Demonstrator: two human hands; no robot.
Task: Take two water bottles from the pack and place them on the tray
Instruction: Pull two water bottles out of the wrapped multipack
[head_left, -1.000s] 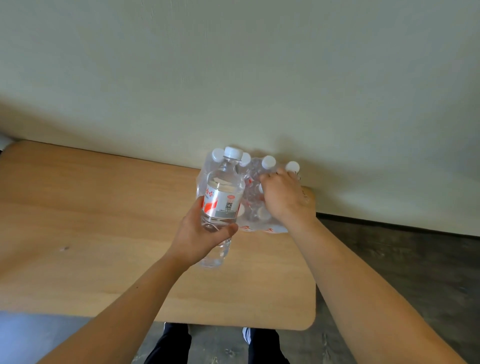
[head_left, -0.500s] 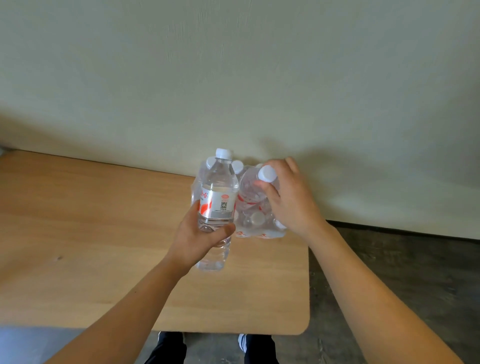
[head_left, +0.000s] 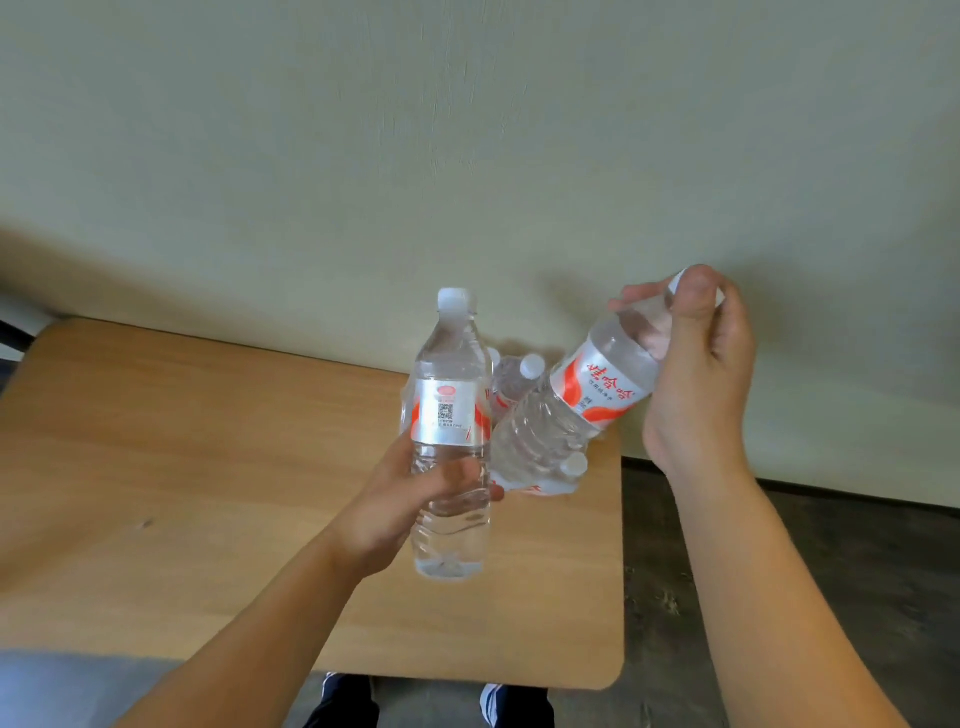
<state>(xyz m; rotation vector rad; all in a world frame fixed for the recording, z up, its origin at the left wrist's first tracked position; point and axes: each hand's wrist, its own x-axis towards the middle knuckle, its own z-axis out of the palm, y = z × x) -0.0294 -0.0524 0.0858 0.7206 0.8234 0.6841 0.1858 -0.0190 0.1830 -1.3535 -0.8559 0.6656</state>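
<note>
My left hand (head_left: 410, 499) grips the lower half of a clear water bottle (head_left: 451, 415) with a white cap and a red and silver label, held upright above the wooden table (head_left: 182, 467). My right hand (head_left: 696, 374) holds a second water bottle (head_left: 597, 389) by its neck and cap, tilted with its base down to the left over the pack. The plastic-wrapped pack of bottles (head_left: 540, 473) sits at the table's far right corner, mostly hidden behind the two held bottles. No tray is in view.
A pale wall (head_left: 467, 156) runs right behind the table. The table's right edge and front edge are close, with dark floor (head_left: 779, 571) to the right. My shoes (head_left: 493, 696) show below the front edge.
My right hand has pulled a second bottle up and to the right out of the pack, tilting it. The left hand stays shut on the first bottle, lifted a little.
</note>
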